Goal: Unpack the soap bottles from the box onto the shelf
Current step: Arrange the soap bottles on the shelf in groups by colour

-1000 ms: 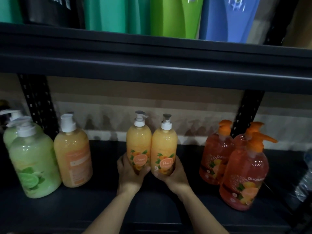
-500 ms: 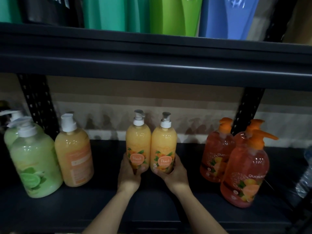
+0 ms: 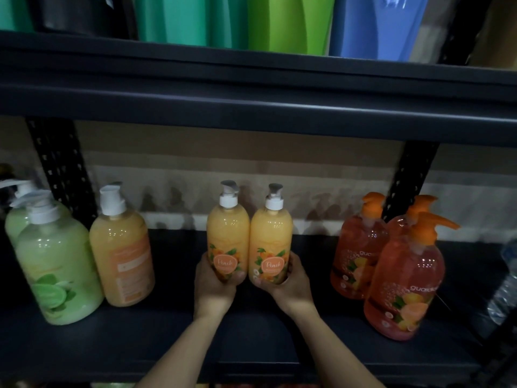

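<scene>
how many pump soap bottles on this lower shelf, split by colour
green bottles: 2
peach bottles: 3, one of them held in the left hand and one in the right hand
orange bottles: 3
total: 8

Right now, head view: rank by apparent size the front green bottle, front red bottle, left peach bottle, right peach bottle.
1. front green bottle and front red bottle: about equal, so unranked. Both stand nearer the camera, which may inflate them.
2. left peach bottle and right peach bottle: alike, smallest.
</scene>
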Available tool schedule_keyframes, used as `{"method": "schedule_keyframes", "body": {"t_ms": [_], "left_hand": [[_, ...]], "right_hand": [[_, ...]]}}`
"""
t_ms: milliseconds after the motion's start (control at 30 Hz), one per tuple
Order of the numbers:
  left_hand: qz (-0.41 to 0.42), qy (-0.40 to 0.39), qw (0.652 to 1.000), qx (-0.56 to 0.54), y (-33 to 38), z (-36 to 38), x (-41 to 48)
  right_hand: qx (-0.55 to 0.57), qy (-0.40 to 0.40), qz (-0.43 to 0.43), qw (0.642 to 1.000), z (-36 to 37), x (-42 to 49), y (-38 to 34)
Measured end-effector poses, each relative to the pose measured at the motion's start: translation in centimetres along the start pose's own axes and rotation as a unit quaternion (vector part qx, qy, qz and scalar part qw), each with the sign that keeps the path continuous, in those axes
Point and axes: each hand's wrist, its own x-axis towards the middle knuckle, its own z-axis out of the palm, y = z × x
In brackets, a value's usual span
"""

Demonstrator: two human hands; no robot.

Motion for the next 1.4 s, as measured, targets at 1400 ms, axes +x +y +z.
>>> {"method": "schedule_keyframes", "body": {"t_ms": [1400], "left_hand": [[0.008,0.120,0.986,0.114,2.0,-9.0,-4.3]], "right_hand": [[-0.197,0.070,0.111,0.972,1.9,-4.2,-2.8]]}}
